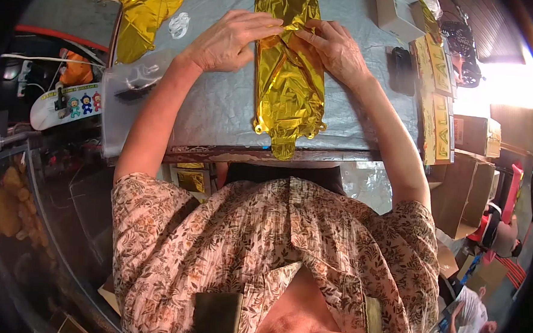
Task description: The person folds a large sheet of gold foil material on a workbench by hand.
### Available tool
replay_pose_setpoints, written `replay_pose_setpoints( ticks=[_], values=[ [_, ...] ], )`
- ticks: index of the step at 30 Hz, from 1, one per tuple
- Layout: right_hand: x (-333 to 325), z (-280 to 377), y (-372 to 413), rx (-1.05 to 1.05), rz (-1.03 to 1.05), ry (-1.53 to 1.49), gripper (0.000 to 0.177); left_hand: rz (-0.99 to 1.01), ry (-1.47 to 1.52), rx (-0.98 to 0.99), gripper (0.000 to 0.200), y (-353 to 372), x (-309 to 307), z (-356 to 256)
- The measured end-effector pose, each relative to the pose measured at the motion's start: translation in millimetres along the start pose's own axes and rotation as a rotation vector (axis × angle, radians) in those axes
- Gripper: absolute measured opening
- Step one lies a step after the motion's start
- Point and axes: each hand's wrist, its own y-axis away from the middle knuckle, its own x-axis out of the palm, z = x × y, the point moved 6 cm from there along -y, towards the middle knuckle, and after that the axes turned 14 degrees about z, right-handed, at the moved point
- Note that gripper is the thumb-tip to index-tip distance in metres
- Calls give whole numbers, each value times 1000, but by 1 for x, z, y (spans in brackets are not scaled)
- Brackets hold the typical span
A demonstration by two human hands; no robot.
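A flat, wrinkled gold foil balloon (291, 101) lies lengthwise on the grey-covered table, its narrow tail and small holed tabs toward me. The near tail reaches over the table's front edge. My left hand (228, 41) is at the foil's left side, fingers stretched out with the tips on its folded middle and the thumb held apart. From the right, my right hand (339, 50) has curled fingers closed on the foil at the same crease. Its thumb is mostly hidden.
More gold foil (144, 18) lies at the far left, near a coil of white ribbon (179, 25). Clear plastic (135, 87) covers the left corner. At right are a black object (402, 70), a white box (400, 15) and lettered packaging (439, 121). Cardboard boxes (464, 189) and a person (470, 313) are beyond.
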Motion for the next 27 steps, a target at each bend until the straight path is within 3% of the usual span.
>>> replay_pose_setpoints(
  ticks=[5,7,14,19,22,27],
  values=[
    [2,0,0,-19,4,24,41,-48,21,-47,47,-17,-1,26],
    [1,1,-1,-29,1,43,42,55,-22,-18,44,-27,9,35],
    [3,2,-1,-19,50,62,44,61,-45,-32,35,-19,16,38],
    [2,2,-1,-32,50,46,45,-160,248,-152,34,-8,18,33],
    [2,2,-2,1,83,54,45,-174,39,-122,33,-13,21,20],
    [2,2,-2,-12,73,53,47,-69,70,-182,35,-7,40,24]
  ],
)
